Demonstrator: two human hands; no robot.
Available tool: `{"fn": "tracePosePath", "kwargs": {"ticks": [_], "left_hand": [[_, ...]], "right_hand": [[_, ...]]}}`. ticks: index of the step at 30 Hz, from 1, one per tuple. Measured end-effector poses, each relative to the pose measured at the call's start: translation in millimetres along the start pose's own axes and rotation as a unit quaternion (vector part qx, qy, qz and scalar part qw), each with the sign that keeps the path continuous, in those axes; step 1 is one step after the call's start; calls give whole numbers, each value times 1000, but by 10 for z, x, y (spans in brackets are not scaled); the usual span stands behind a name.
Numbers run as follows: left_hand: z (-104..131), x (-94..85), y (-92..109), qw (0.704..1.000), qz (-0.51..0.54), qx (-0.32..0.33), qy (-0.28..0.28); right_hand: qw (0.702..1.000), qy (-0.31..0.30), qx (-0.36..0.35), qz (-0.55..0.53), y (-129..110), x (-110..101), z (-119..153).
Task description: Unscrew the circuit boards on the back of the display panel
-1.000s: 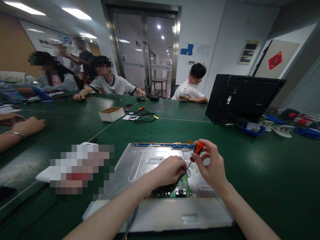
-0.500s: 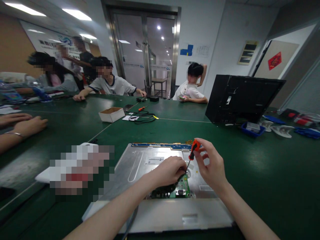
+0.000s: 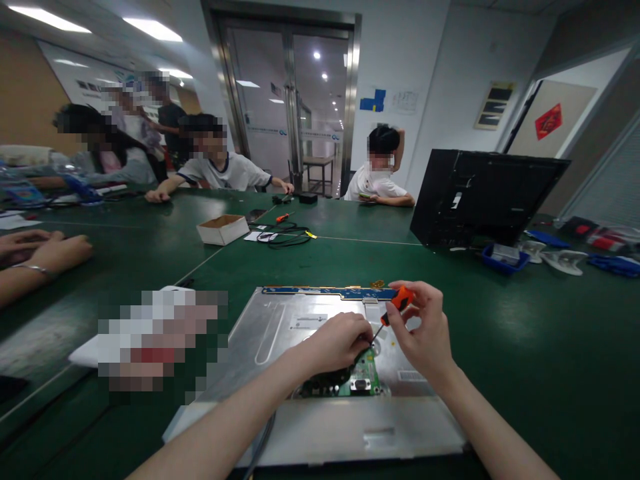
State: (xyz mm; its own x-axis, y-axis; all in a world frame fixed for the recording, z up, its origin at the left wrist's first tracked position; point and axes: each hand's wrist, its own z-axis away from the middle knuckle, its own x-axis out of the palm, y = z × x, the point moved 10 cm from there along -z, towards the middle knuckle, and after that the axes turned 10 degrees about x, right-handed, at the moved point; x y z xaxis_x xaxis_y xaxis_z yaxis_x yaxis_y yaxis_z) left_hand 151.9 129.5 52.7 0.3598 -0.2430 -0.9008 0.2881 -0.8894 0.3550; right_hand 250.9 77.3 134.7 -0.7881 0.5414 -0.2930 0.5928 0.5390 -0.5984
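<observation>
A silver metal display panel (image 3: pixel 425 427) lies flat in front of me, with a blue circuit strip (image 3: pixel 320 292) along its far edge. Near its middle sits a green circuit board (image 3: pixel 369 370), partly covered by my left hand (image 3: pixel 345 340). That hand's fingers are curled down beside the board's far edge; what they pinch, if anything, is hidden. My right hand (image 3: pixel 425 327) holds an orange and black screwdriver (image 3: pixel 400 300) by its handle. The screwdriver tilts, its tip close to my left fingertips at the board's far corner.
Beyond the panel are a small white box (image 3: pixel 223 230), a black cable (image 3: pixel 285 235) and another orange screwdriver (image 3: pixel 284 218). A black monitor (image 3: pixel 485 200) stands right, beside a blue tray (image 3: pixel 505 259). A person's hands (image 3: pixel 55 253) rest at left; other people sit across the table.
The screwdriver's handle has tipped farther right and lower, and my right hand has turned with it. My left hand stays in place.
</observation>
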Motion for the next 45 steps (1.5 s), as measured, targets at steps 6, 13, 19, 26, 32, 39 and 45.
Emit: {"fn": "tracePosePath", "kwargs": {"ticks": [6,13,19,26,32,39,45], "left_hand": [[-7,3,8,1000,-7,-2,-3],[-8,-5,18,1000,-2,-4,-5],[-9,-17,27,1000,9,-4,-5],[-16,12,1,1000,5,-3,-7],[-13,9,-5,1000,-7,-5,-4],[-6,7,-6,1000,-3,-6,-2],[-3,-1,1,1000,1,-6,-1]], "right_hand": [[999,-19,-10,26,-17,19,-2],[1000,-8,-5,-11,4,-8,16],[1000,19,2,-18,43,-32,25],[1000,-5,-15,-18,-5,20,31],[998,-22,-44,31,-90,30,16],[999,-12,-23,35,-8,39,30],[999,4,-32,24,-9,7,32]]}}
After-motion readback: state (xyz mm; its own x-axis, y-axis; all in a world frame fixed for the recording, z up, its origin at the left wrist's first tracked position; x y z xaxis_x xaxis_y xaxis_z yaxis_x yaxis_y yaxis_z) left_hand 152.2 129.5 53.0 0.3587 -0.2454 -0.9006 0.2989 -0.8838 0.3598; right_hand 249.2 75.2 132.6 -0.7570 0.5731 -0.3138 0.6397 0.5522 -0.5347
